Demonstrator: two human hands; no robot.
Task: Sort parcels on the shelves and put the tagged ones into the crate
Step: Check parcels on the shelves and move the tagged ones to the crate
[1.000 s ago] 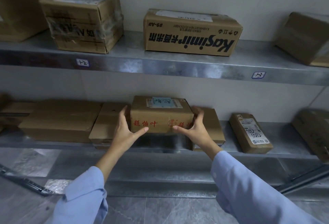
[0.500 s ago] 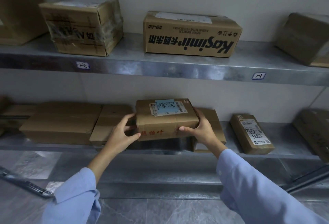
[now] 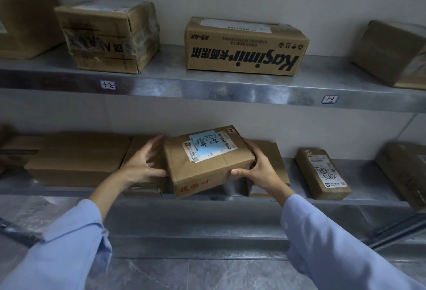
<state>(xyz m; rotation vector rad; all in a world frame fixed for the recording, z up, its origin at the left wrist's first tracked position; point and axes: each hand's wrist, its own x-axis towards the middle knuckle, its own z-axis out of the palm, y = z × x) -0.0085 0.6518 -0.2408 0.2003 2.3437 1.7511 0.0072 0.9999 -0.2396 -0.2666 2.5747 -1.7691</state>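
Note:
A small brown cardboard parcel (image 3: 208,162) with a blue handwritten tag and a white shipping label on top is tilted toward me, lifted off the lower metal shelf (image 3: 230,199). My right hand (image 3: 258,169) grips its right front corner. My left hand (image 3: 145,162) presses against its left side, fingers spread. Red characters run along its front face. No crate is in view.
Flat parcels (image 3: 78,158) lie left of the held one, another (image 3: 272,169) sits behind my right hand, and a labelled small parcel (image 3: 322,173) lies to the right. The upper shelf (image 3: 219,86) carries a taped box (image 3: 110,36), a Kasimir box (image 3: 246,47) and others at both ends.
The tagged parcel has come forward off the lower shelf and tipped, so its top label faces me. Both hands moved with it toward me.

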